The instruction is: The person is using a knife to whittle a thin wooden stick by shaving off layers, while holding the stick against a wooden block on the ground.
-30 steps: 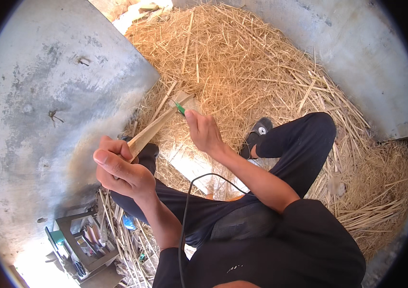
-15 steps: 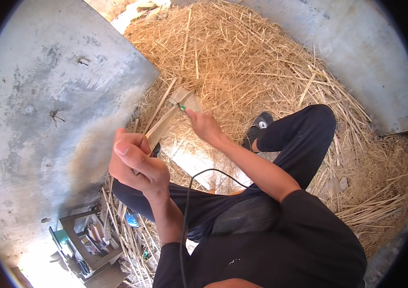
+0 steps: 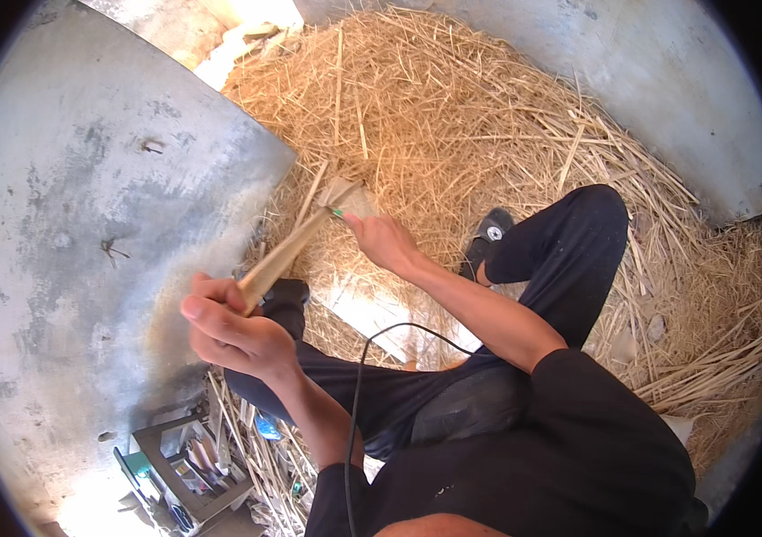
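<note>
My left hand (image 3: 242, 324) is closed around the near end of a pale, flat wooden strip (image 3: 281, 261), which slants up and away toward the straw pile. In my right hand (image 3: 383, 242) I grip a small green-handled tool (image 3: 337, 214). Its tip meets the far part of the strip, but the blade end is too small and blurred to make out. Under that far end lies a pale flat piece (image 3: 356, 199) on the straw.
A heap of straw-like shavings (image 3: 435, 116) spreads ahead. Grey walls (image 3: 85, 224) rise left and right. At lower left stands a dark-framed box (image 3: 193, 465) holding small items. A black cable (image 3: 359, 394) crosses my lap. A sandalled foot (image 3: 488, 234) rests at right.
My left hand has moved left and slightly down, and more of the strip now shows. The tool sits slightly lower along the strip. The whole view has shifted a little.
</note>
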Action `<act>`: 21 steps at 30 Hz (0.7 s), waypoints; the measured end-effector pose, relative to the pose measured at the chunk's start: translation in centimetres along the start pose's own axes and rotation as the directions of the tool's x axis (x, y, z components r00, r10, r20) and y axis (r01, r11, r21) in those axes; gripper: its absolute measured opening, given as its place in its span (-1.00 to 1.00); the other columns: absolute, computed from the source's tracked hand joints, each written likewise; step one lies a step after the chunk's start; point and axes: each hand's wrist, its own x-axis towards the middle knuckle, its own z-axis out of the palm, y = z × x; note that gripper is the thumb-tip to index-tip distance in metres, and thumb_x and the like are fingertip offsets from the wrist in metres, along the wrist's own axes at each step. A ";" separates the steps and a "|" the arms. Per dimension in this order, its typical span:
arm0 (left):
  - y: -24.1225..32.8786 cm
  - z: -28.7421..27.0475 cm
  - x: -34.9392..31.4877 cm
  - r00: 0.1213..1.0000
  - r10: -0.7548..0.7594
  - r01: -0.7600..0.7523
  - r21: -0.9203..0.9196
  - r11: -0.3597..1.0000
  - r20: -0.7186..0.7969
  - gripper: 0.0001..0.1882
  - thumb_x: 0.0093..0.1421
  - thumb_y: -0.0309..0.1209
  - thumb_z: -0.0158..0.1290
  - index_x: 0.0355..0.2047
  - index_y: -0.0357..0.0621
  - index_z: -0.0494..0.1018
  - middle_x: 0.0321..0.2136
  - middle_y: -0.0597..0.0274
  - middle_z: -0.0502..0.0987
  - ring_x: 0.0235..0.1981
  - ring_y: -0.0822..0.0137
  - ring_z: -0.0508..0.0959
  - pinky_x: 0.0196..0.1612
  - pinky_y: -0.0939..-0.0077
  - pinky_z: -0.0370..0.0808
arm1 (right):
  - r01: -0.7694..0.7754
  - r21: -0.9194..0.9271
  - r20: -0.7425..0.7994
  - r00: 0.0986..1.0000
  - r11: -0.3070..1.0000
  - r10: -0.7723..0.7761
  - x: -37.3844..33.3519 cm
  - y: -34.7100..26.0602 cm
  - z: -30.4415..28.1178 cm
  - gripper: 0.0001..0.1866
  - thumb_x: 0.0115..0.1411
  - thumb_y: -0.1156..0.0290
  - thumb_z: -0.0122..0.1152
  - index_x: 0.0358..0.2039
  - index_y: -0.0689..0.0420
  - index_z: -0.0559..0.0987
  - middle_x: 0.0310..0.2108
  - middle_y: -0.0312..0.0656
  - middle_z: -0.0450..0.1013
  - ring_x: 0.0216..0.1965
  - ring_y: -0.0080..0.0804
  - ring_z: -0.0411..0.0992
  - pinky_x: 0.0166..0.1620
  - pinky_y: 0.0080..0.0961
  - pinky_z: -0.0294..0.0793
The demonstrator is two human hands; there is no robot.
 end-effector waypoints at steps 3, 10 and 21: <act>-0.8 -0.1 0.1 0.998 -0.051 0.050 -0.041 0.998 -0.033 -0.48 0.35 -0.17 -0.42 -0.76 -0.09 0.02 -0.77 0.40 0.05 -0.73 0.55 0.01 -0.66 0.62 -0.11 | 0.142 0.151 -0.142 0.983 0.978 -0.120 -0.8 -4.8 -3.5 -0.43 0.34 0.10 -0.27 -0.57 0.29 0.48 -0.86 -0.10 0.24 -0.82 -0.22 0.27 -0.69 -0.30 0.26; 0.3 0.3 -0.1 0.999 0.020 -0.018 -0.062 0.998 0.042 -0.46 0.35 -0.17 -0.43 -0.77 -0.11 0.03 -0.77 0.38 0.06 -0.74 0.54 0.04 -0.66 0.60 -0.09 | -0.024 0.136 0.031 0.999 0.990 0.020 0.8 2.5 1.9 -0.47 0.35 0.08 -0.34 -0.45 0.23 0.49 -0.82 -0.14 0.24 -0.79 -0.31 0.23 -0.70 -0.35 0.25; -1.5 -0.7 1.1 0.993 -0.113 0.111 -0.061 0.992 -0.031 -0.49 0.33 -0.12 -0.42 -0.75 -0.04 0.01 -0.75 0.43 0.04 -0.75 0.59 0.02 -0.73 0.68 -0.14 | 0.197 -0.063 -0.077 0.976 0.978 -0.202 1.7 2.9 3.6 -0.53 0.32 0.07 -0.19 -0.45 0.20 0.49 -0.81 -0.15 0.29 -0.80 -0.44 0.27 -0.75 -0.37 0.21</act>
